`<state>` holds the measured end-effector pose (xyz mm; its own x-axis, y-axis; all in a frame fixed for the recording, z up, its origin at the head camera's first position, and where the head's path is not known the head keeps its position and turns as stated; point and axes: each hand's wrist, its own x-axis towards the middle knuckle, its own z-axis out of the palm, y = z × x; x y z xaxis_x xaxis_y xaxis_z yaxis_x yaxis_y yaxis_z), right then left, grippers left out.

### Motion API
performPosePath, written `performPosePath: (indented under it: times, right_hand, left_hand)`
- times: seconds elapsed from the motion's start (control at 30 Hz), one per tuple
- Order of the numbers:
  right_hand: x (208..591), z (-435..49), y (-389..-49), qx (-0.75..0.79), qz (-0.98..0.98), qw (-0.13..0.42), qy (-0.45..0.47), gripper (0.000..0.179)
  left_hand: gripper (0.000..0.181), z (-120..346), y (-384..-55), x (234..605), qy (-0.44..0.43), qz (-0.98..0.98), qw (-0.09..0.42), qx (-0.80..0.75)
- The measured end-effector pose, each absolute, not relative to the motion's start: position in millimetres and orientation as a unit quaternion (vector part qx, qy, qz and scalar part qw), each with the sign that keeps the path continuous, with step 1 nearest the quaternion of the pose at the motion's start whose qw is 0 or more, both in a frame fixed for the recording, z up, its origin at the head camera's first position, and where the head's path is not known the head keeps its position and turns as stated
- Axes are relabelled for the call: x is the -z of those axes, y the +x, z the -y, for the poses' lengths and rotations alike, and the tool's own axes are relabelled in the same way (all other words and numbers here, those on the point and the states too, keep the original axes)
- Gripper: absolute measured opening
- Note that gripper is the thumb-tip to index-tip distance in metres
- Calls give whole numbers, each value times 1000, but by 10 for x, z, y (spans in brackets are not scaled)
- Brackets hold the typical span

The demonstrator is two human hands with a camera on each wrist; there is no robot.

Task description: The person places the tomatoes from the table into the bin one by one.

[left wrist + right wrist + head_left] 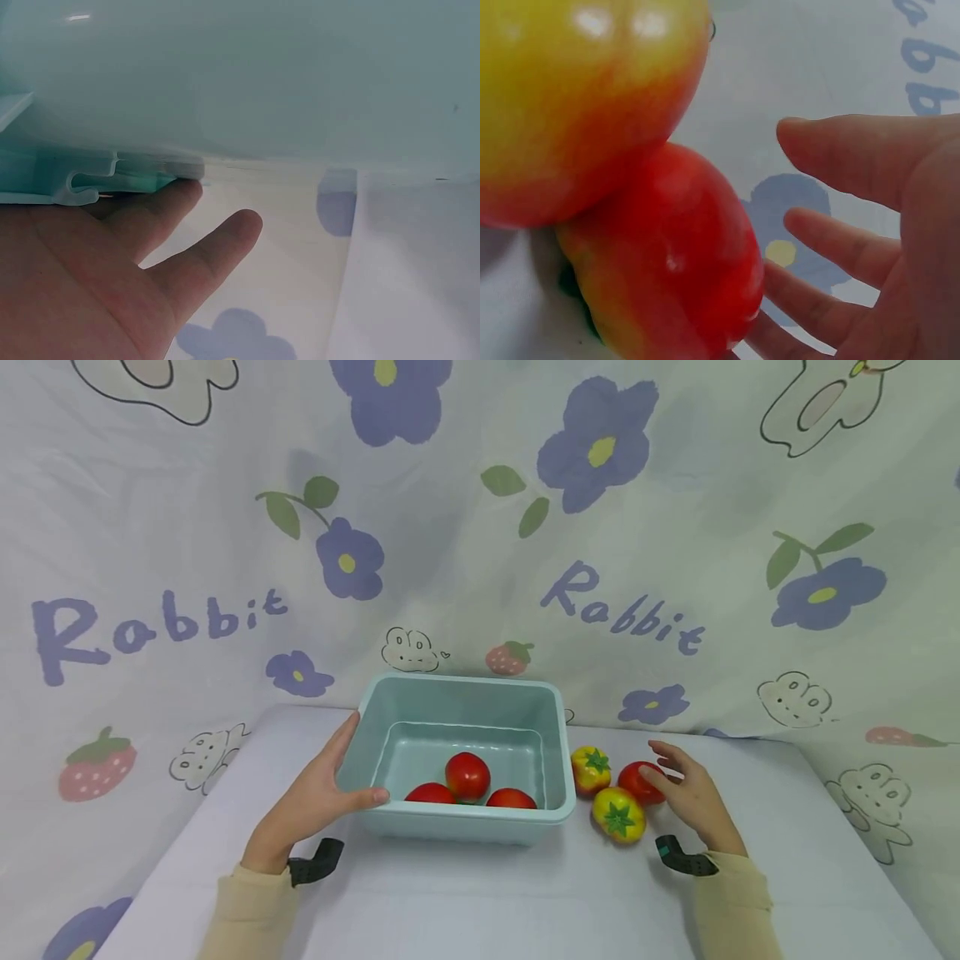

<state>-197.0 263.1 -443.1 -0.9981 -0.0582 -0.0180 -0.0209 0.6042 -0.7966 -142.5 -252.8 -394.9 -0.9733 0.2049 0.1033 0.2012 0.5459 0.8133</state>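
A pale blue-green plastic bin [472, 831] stands in the middle of the table. My left hand [315, 802] holds it by the front left corner, thumb over the rim and fingers along the outer left wall. Two of those fingers [214, 262] show below the rim in the left wrist view. Beside a red tomato [637, 783], right of the bin, my right hand [697, 797] has its fingers spread and grips nothing. That tomato [682, 255] touches a yellow-and-red tomato [577, 97] in the right wrist view.
Inside the bin lie a red tomato [467, 777] and two more partly hidden by the front wall. Another yellow-red tomato [591, 771] sits against the bin's right side, near a yellow one [618, 815] with a green star-shaped top. A printed cloth [450, 568] hangs behind the table.
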Motion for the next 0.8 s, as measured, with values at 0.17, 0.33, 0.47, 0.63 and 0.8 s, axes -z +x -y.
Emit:
performPosePath:
  times: [0.17, 0.33, 0.47, 0.63, 0.8]
  right_hand:
    - [4462, -2632, -1970, 415, -909, 36, -19, 68]
    - [4462, -2652, -1948, 386, -920, 62, -8, 72]
    - [4472, -2674, -1938, 371, -924, 91, 3, 77]
    - [4513, -2680, -1938, 369, -924, 102, -3, 76]
    - [4502, -2660, -1952, 366, -925, 97, -3, 77]
  left_hand:
    - [118, 2521, -1427, 3963, 115, -879, 1, -464]
    - [117, 2512, -1431, 3959, 115, -878, 2, -465]
    - [117, 2511, -1427, 3963, 117, -878, 1, -465]
    - [117, 2515, -1411, 3970, 116, -878, 1, -465]
    - [117, 2522, -1397, 3950, 115, -879, -2, -463]
